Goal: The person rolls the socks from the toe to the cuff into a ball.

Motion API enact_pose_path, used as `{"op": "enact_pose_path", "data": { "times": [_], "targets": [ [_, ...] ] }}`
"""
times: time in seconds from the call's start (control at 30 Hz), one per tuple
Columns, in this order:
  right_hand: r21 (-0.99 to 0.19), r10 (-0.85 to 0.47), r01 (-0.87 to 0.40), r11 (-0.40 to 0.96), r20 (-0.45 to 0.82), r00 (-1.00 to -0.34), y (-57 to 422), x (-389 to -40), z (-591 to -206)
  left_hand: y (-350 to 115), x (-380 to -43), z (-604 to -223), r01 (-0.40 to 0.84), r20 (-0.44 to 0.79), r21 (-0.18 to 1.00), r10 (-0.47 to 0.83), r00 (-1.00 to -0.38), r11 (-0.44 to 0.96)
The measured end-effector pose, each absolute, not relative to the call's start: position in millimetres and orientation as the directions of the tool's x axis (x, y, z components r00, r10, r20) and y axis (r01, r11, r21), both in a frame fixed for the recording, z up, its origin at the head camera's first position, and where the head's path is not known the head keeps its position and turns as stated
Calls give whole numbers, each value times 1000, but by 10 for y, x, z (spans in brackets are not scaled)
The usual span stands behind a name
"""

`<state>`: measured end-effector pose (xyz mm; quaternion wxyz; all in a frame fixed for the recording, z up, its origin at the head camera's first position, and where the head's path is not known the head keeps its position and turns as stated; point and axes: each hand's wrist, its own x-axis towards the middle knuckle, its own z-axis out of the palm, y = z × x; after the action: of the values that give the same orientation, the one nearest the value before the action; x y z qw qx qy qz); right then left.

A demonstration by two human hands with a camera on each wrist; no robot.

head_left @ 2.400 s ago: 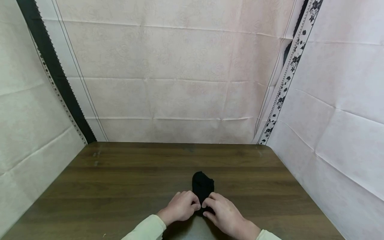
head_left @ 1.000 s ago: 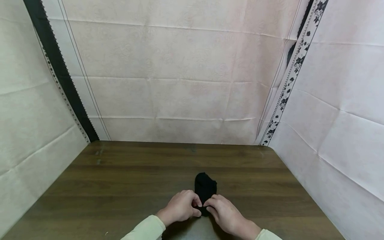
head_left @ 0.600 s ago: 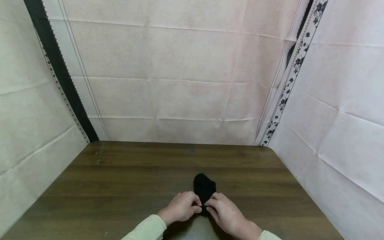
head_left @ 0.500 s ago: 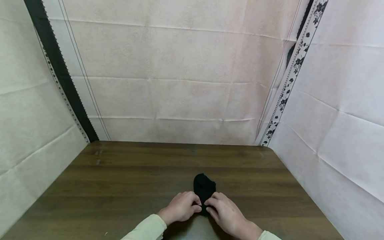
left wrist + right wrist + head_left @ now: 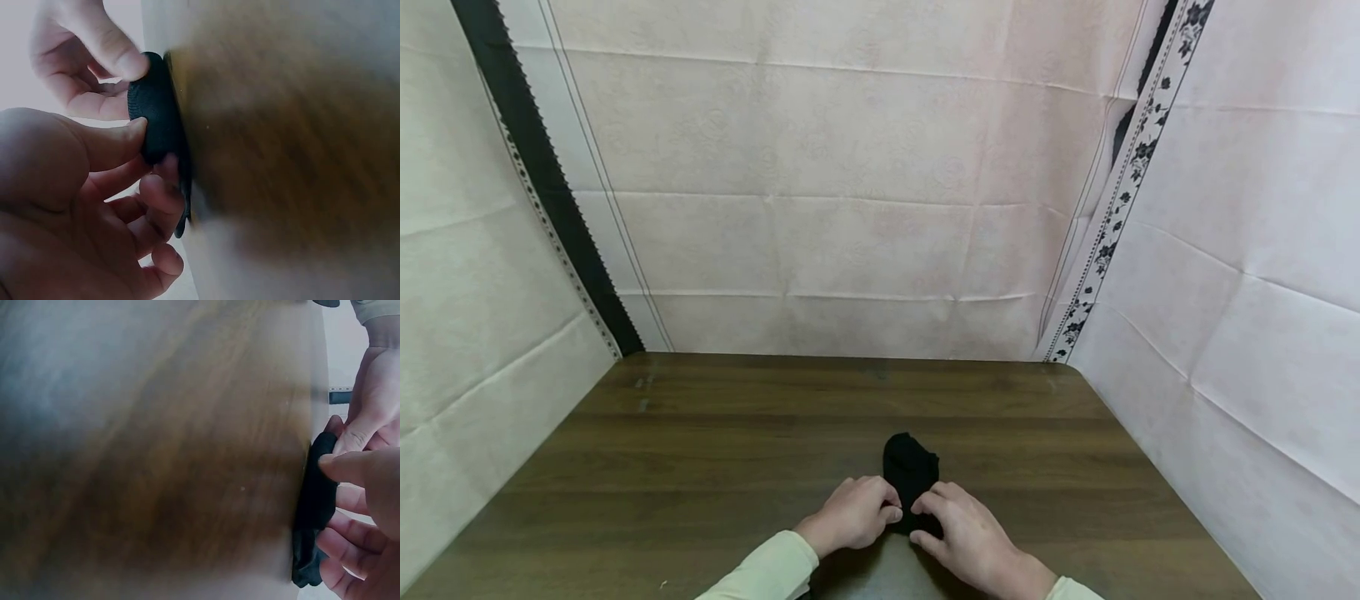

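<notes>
no writing or numbers legible, though the wrist views look blurred.

creased pale cloths (image 5: 850, 167) hang behind a brown table (image 5: 737, 450).

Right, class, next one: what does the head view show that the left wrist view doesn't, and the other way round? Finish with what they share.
Only the head view: the floral trim, the black strip and the pale sleeves.
Only the left wrist view: the left palm and the ribbed edge of the black cloth.
Both: the left hand and right hand holding that cloth, and the table.
</notes>
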<state>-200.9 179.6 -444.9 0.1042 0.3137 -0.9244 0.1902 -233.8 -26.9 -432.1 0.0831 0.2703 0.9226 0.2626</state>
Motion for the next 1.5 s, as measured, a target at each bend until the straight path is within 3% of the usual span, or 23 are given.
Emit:
{"op": "enact_pose_path", "data": {
  "times": [0.53, 0.9, 1.5],
  "targets": [
    [-277, -571, -642, 715, 300, -764, 1792, -2034, -4444, -339, -2292, -4360, 392, 68, 664, 471, -880, 637],
    [-301, -573, -630, 716, 262, -777, 1798, -2059, -4429, -362, -2240, -4345, 457, 143, 614, 478, -866, 644],
    [-339, -570, -615, 712, 233, -788, 1802, -2036, -4420, -320, -2241, -4356, 447, 54, 559, 508, -860, 698]
  ]
}}
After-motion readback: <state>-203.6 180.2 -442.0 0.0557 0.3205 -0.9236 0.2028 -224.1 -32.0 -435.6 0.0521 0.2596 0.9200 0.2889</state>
